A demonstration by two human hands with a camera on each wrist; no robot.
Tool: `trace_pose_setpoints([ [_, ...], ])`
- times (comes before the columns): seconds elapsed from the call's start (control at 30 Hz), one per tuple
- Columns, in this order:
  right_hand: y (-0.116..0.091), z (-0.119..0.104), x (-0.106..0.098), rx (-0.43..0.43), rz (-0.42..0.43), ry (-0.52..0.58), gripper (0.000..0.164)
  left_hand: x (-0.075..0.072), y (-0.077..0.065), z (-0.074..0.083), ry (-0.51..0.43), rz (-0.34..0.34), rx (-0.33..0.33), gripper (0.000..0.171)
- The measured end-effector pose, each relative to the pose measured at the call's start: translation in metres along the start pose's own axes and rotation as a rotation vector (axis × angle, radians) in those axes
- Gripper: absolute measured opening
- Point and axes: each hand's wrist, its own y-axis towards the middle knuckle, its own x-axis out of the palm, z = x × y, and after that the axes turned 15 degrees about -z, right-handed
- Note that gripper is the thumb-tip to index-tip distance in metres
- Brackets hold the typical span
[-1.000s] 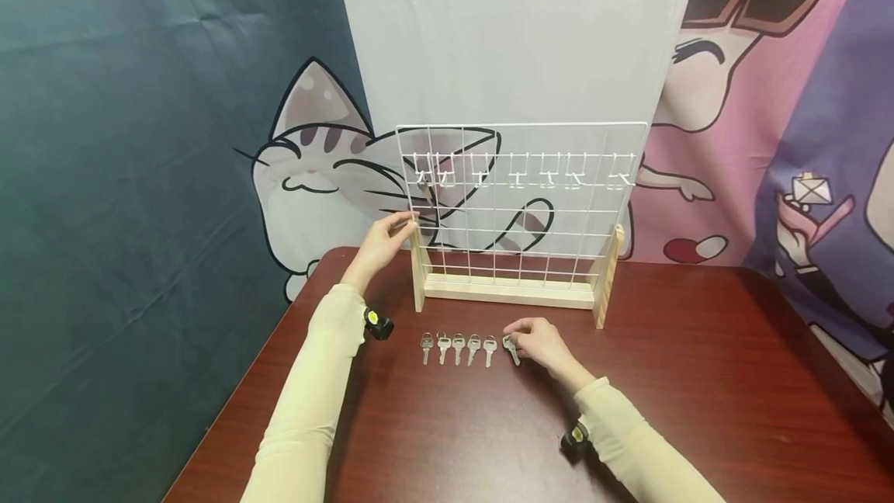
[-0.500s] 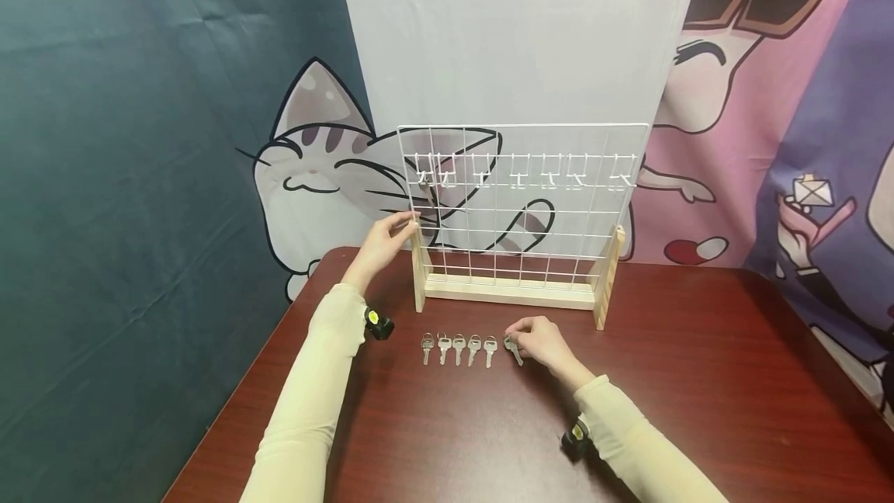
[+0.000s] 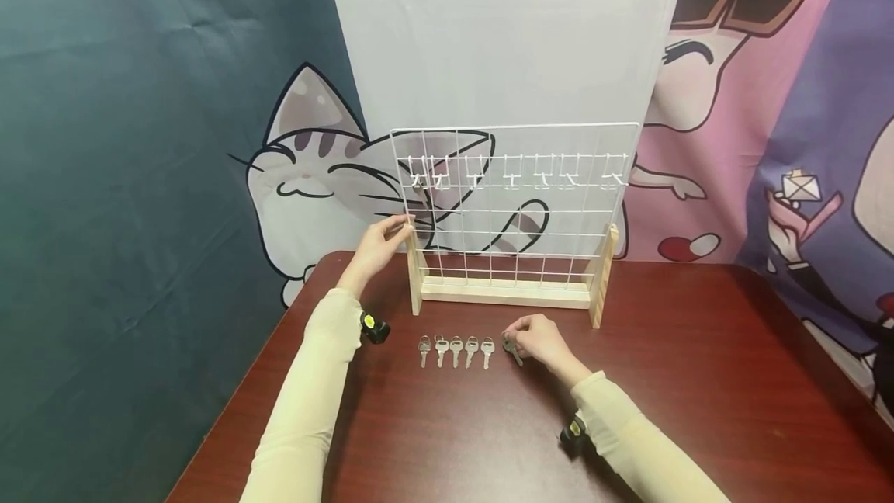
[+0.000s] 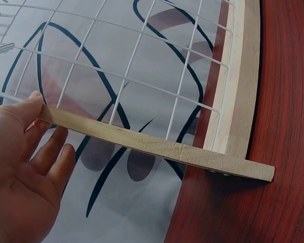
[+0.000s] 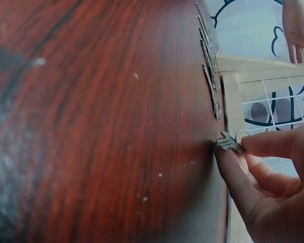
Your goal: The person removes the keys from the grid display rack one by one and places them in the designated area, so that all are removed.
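My left hand [image 3: 373, 248] grips the top of the left wooden upright [image 4: 157, 147] of a white wire-grid rack [image 3: 517, 233], thumb on one side and fingers on the other. A silver key [image 5: 229, 143] with a small ring is pinched between the thumb and forefinger of my right hand [image 3: 539, 338], low over the table in front of the rack. Left of that hand, several more silver keys [image 3: 456, 351] with rings lie in a row. One key [image 4: 1, 51] hangs from the leftmost of the white hooks [image 3: 512, 181] along the upper grid.
The rack stands on a wooden base bar [image 3: 506, 292] on the dark red-brown table [image 3: 447, 425]. Behind it hangs a cloth backdrop [image 3: 517, 37] with cartoon figures. The rack's right wooden upright [image 3: 602, 278] stands behind and to the right of my right hand.
The head view has shifted slightly. The pinched key looks a little more tilted and darker than before. Both hands otherwise stay in the same places.
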Motion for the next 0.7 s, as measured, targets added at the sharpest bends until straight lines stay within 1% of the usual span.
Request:
trace_pose_setpoints([
  [0.13,-0.001,0.005,-0.002,0.015,-0.010,-0.016,0.014,0.004,0.003,-0.010,0.003,0.003,-0.006,0.040],
  [0.2,-0.002,0.007,-0.003,0.014,-0.020,-0.025,0.014,0.005,0.007,-0.019,-0.005,0.006,-0.004,0.041],
  [0.3,-0.001,0.009,-0.006,0.008,-0.037,-0.039,0.013,0.005,0.010,-0.025,0.003,0.010,0.001,0.041],
  [0.47,0.002,0.010,-0.009,0.008,-0.049,-0.108,0.010,0.004,0.010,-0.027,0.004,0.005,0.002,0.042],
  [0.7,0.007,0.001,-0.013,0.025,-0.091,-0.207,0.009,-0.001,0.010,-0.026,0.002,0.024,0.013,0.041],
])
